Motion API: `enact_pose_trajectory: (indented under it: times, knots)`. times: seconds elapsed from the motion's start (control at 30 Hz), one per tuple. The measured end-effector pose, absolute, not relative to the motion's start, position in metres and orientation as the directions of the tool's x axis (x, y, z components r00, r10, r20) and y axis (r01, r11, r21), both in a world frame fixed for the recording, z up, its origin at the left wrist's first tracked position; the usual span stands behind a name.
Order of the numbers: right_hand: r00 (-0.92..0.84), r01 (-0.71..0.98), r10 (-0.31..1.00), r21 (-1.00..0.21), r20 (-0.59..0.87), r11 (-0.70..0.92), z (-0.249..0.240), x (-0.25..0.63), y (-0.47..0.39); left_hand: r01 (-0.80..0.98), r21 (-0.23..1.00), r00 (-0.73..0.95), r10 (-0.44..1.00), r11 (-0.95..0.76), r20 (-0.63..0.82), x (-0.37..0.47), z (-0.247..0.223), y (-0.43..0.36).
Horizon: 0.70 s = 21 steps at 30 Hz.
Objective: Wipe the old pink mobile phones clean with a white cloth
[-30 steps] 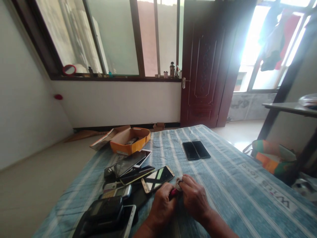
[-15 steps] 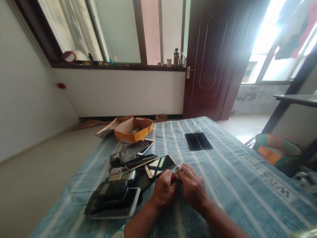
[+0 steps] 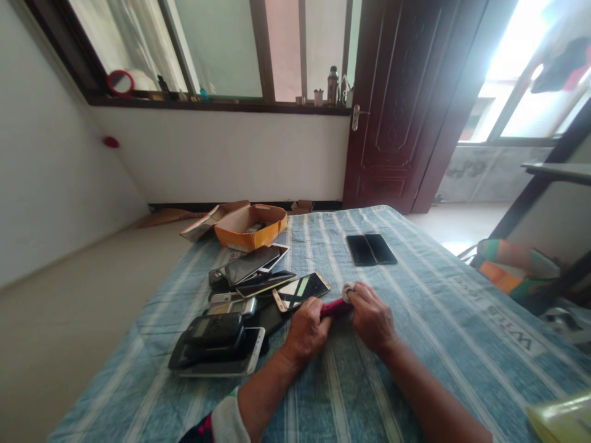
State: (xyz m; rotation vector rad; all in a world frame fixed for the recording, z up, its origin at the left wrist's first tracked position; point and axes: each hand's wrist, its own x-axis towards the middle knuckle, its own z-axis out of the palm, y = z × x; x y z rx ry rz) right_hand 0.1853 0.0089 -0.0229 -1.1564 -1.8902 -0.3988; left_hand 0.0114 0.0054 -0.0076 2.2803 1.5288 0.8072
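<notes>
My left hand (image 3: 307,327) is closed around one end of a slim magenta phone (image 3: 336,307), seen nearly edge-on above the cloth. My right hand (image 3: 373,315) grips a wadded white cloth (image 3: 348,291) against the phone's other end. Just beyond my left hand lies a gold-framed phone (image 3: 302,291), screen up. Left of it several old phones are heaped, among them a silver keypad phone (image 3: 233,304). Nearer me, a black device (image 3: 216,332) rests on a white-edged tablet-like device (image 3: 256,354). Two dark phones (image 3: 372,249) lie side by side farther off.
An open orange cardboard box (image 3: 252,239) stands at the far left of the surface, its flap folded out. Blue striped cloth (image 3: 434,332) covers the surface. Something yellowish and shiny (image 3: 563,418) shows at the lower right corner. A dark red door (image 3: 392,123) stands behind.
My right hand has moved right, away from my left, with the white cloth, so more of the magenta phone shows. The view has tilted slightly downward.
</notes>
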Motion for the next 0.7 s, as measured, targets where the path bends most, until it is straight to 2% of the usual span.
enact_pose_trajectory:
  times: [0.13, 0.4, 0.7]
  knots:
    - [-0.161, 0.866, 0.573, -0.164, 0.804, 0.473, -0.025, 0.192, 0.011, 0.760, 0.513, 0.288, 0.914, -0.400, 0.287, 0.012, -0.007, 0.006]
    - [-0.246, 0.861, 0.564, -0.089, 0.788, 0.501, -0.021, 0.186, 0.008, 0.731, 0.523, 0.336, 0.898, -0.439, 0.285, 0.013, -0.004, 0.008]
    - [-0.237, 0.936, 0.697, -0.032, 0.677, 0.349, -0.014, 0.188, 0.004, 0.698, 0.530, 0.426, 0.874, -0.482, 0.234, 0.021, 0.006, 0.019]
